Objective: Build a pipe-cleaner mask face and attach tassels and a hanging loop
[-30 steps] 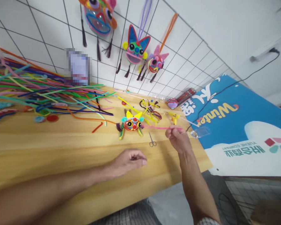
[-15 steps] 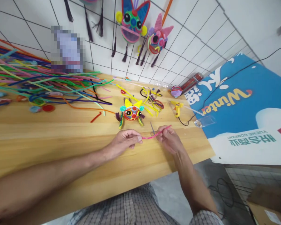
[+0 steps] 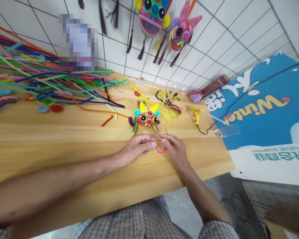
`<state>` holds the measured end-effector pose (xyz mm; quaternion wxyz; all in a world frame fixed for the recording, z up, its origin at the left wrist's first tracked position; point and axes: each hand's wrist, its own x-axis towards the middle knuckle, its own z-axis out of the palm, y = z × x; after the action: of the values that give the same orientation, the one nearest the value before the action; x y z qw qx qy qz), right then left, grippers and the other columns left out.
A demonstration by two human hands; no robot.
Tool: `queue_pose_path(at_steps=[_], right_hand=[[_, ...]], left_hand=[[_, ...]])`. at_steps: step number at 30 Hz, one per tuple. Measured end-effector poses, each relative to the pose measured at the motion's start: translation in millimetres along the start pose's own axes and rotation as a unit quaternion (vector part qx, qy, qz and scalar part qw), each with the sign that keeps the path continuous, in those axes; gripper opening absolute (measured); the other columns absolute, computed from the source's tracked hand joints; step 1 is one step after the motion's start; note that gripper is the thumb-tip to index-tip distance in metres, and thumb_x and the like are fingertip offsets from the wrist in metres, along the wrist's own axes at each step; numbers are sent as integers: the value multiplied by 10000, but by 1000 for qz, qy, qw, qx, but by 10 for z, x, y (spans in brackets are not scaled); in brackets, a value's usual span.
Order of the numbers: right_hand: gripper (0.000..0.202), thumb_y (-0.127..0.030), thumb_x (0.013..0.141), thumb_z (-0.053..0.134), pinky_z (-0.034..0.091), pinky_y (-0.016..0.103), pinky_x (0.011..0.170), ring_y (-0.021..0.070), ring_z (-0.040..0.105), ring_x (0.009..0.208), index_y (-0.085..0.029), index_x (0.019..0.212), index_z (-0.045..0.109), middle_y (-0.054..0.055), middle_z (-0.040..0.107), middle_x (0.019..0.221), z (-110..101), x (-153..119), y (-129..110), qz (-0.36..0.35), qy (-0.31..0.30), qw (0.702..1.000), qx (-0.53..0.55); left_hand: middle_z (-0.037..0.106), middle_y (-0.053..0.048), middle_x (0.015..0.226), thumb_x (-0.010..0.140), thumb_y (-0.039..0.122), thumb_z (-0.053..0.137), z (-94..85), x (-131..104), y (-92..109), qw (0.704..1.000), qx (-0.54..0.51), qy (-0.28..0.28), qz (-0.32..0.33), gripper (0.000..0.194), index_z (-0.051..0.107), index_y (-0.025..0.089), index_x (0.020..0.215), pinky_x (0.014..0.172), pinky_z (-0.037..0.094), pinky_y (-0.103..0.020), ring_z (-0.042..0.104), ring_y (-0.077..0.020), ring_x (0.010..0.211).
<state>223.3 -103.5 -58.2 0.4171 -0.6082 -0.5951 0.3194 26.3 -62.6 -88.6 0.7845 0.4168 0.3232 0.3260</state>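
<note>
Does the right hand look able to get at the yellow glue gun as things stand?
Probably yes: only bare tabletop seems to lie between the right hand and the yellow glue gun, though its fingers are occupied pinching the pink strip.

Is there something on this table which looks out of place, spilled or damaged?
Nothing looks clearly spilled or damaged. Slightly untidy: one orange strip strays from the jumbled heap of coloured strips towards the decorated figure, and a short red piece lies apart from the heap.
</note>
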Motion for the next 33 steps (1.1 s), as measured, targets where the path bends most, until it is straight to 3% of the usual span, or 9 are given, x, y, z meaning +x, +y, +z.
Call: queue_pose_path(at_steps=[5,13,24,33], right_hand=[[203,-377,963,677,502,313,666,178,654,696,-304,1065,838,35,798,889,21,-53,-115,-59,-10,995,-81],[229,-399,886,754,408,252,536,109,470,516,-241,1048,790,-57,589,589,114,-69,-45,12,-24,999,-20],[199,-376,883,754,449,255,566,113,551,536,-230,1016,777,-27,717,666,146,-100,-71,11,-31,999,10],[200,-382,863,777,437,250,549,104,507,516,-238,1002,776,-55,644,607,182,-107,-38,1,-29,999,23]], left_hand=[[685,-19,765,760,562,821,-14,11,-6,999,37,3,16,454,758,135,901,578,396,-246,483,-96,594],[639,-2,708,807,589,761,-35,21,-21,998,55,-4,40,439,721,152,800,573,392,-244,468,-102,594],[667,-10,733,733,607,823,-9,19,52,1000,18,-5,16,479,737,141,806,575,389,-243,467,-96,596],[632,-2,691,739,634,806,-13,27,41,1000,22,-14,14,494,730,148,788,555,343,-243,433,-97,591]])
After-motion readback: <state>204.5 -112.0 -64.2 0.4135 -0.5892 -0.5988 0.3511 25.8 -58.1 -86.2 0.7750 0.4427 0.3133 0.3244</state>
